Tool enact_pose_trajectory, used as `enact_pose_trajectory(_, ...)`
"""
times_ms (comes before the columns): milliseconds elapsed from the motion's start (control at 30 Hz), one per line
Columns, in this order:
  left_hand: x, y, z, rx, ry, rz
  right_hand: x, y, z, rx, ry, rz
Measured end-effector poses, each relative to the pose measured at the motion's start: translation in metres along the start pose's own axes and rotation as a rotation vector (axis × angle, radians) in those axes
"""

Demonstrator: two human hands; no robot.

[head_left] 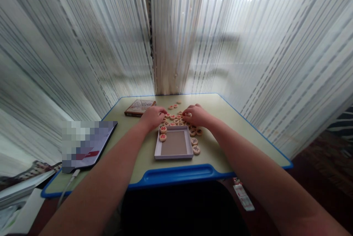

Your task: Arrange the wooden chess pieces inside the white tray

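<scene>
Wooden xiangqi pieces (173, 117) with red or dark characters lie in a loose group on the table. My left hand (154, 117) reaches to the group's left edge, its fingers bent inward by the pieces; what they hold, if anything, is hidden. On the right side of the group, my right hand (197, 115) has its fingers and thumb curled around a xiangqi piece (188, 115), partly covered. Nearer to me is an open shallow box (173, 157) with a pale rim. Two red-marked pieces, one (163, 129) behind the other (163, 137), sit along its left side.
A flat, printed box (140, 106) lies at the back left. On the left edge rests a tablet (102, 147) with a white cable (68, 186). Several pieces (196, 150) lie right of the open box. The table (234, 144) has a blue rim; curtains (176, 44) hang behind.
</scene>
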State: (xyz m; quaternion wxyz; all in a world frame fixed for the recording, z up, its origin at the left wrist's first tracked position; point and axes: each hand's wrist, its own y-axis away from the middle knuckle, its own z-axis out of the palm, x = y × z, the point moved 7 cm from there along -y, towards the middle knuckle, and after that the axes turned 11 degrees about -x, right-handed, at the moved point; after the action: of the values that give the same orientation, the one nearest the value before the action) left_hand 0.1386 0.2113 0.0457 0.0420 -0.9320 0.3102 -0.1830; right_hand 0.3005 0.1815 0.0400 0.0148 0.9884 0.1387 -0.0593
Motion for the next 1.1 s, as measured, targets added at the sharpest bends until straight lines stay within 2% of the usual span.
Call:
enact_pose_trajectory(467, 0.002, -0.001, -0.001, 0.006, 0.025, 0.018, 0.012, -0.011, 0.011, 0.077, -0.023, 0.045)
enact_pose_trajectory(700, -0.001, -0.001, -0.006, 0.041, 0.024, -0.010, 0.010, -0.009, 0.010, 0.055, -0.064, 0.059)
enact_pose_trajectory(933, -0.002, -0.004, 0.002, -0.028, 0.023, 0.032, 0.012, -0.006, 0.008, 0.061, -0.040, 0.108)
enact_pose_trajectory(1100, -0.009, -0.005, -0.001, -0.002, -0.002, -0.017, 0.012, -0.005, 0.008, 0.041, -0.050, 0.148)
